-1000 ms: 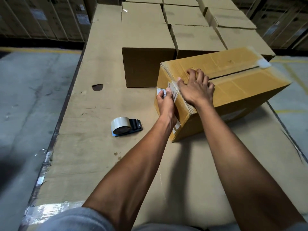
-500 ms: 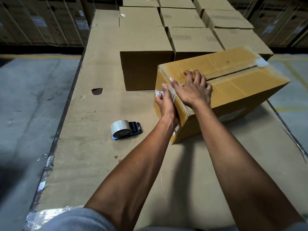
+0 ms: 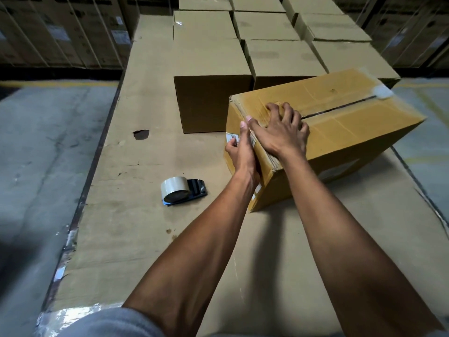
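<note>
A yellow-brown cardboard box (image 3: pixel 340 122) lies angled on a cardboard-covered work surface (image 3: pixel 136 229), its top seam taped, with a wad of tape at the far end. My right hand (image 3: pixel 284 130) presses flat on the box's top near the near-left edge, fingers spread. My left hand (image 3: pixel 239 147) lies against the box's left end face, fingers flat on the tape strip by a white label, thumb up at the edge. A tape dispenser (image 3: pixel 181 190) with a clear tape roll lies on the surface to the left of the box.
Several closed brown boxes (image 3: pixel 211 69) stand in rows behind the taped box. Strapped cartons (image 3: pixel 60 32) line the back wall. Grey concrete floor (image 3: pixel 36 154) lies left and right of the surface. A dark hole (image 3: pixel 141 134) marks the cardboard cover.
My right hand slid a little farther onto the box top and spread its fingers. My left hand moved up the end face, smoothing the tape. Box and dispenser stayed put.
</note>
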Tool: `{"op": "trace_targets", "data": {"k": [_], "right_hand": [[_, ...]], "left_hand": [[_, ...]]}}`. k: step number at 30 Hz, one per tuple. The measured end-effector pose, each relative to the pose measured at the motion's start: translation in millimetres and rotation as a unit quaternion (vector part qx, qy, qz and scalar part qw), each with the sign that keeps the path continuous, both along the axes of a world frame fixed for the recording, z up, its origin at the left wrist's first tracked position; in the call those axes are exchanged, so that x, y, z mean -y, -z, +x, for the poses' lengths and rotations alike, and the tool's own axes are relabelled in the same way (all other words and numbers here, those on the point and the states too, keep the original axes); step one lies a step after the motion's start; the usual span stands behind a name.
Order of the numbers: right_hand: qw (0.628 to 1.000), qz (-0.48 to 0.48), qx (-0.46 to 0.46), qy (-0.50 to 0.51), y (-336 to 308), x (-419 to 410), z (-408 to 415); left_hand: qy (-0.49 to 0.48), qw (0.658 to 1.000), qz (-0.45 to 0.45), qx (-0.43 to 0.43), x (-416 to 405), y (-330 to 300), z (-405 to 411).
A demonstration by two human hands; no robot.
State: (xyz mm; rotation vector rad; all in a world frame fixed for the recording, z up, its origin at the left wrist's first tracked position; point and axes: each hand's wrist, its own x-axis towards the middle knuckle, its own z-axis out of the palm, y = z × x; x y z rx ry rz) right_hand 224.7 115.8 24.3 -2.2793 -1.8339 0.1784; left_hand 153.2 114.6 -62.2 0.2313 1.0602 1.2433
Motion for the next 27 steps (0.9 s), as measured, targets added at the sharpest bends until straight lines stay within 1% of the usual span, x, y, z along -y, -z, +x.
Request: {"op": "trace_targets", "data": {"k": [3,8,11,14,17,22,24,27], "right_hand": [[1.0,0.001,0.001,-0.003,1.6,-2.2,0.9],[1.0,-0.005,-0.001,-0.009,3.9,-4.0,0.5],[1.0,-0.008,0.0,-0.009,2.2,-1.8,0.9],[1.0,-0.008,-0.004,-0.007,-0.2,0.2,0.9],[1.0,-0.005,-0.005,-0.008,1.0,-1.5,2.4],[1.0,-0.01,-0.005,-0.014,2.3,-2.8,1.5],[1.0,-0.012,-0.009,-0.015,1.7,-1.4,1.4],[1.0,-0.013,-0.011,-0.015,-1.1,2.5,0.2]], "left_hand": [[0.0,1.0,0.001,0.009,-1.6,3.5,-2.0],[-0.013,0.999,-0.022,-0.033,-1.1,11.0,-5.7],[-0.013,1.0,-0.016,-0.011,0.6,1.1,-6.6],[0.001,1.0,0.001,-0.011,4.4,-5.1,-4.2],[0.007,1.0,-0.005,-0.005,6.7,-3.1,-3.7],[-0.01,0.999,-0.021,-0.041,5.2,5.7,-6.6],[-0.013,0.999,-0.022,-0.035,2.5,6.0,-8.0],[-0.006,1.0,0.005,-0.02,1.9,0.0,-6.5]]}}
